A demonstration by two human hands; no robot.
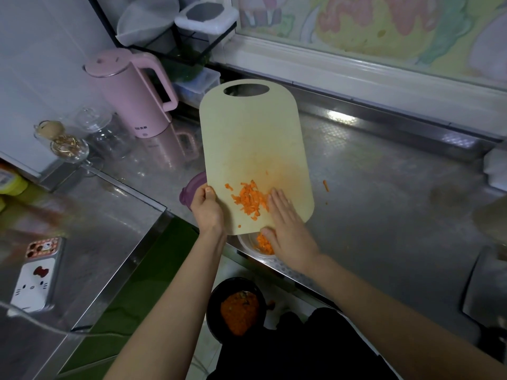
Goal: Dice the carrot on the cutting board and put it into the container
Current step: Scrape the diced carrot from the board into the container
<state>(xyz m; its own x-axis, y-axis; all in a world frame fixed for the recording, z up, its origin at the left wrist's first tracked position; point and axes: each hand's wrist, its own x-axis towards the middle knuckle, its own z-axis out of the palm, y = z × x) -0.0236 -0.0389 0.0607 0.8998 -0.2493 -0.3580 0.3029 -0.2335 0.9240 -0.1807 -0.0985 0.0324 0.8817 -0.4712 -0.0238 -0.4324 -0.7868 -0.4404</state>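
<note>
Black bowl [236, 305] lowest in view, on the floor by the person's dark clothing; orange scraps inside. Both forearms reach up from the bottom edge.

Left hand [207, 208]: grips the lower left edge of the cutting board [252, 138], thumb curled over the top face, other fingers hidden beneath.

Right hand [288, 231]: flat on the board's near right corner, fingers [277, 198] straight and close together, holding nothing. Fingertips touch the right side of the diced carrot [248, 200].

Carrot: a loose orange heap on the near part of the board, between the two hands. More pieces already lie in the clear container [247, 244], which sits under the board's near edge, partly hidden by the right hand. A few stray pieces [325, 185] lie on the bench [384, 201] right of the board.

Surface: steel bench, reflective. Purple lid [192, 190] just left of the board, partly beneath it. Pink kettle [131, 97] and glass jars [104, 130] stand at the far left. Phone [35, 275] with a cartoon cat case lies on the lower left counter. Frosted patterned window [384, 28] behind.
</note>
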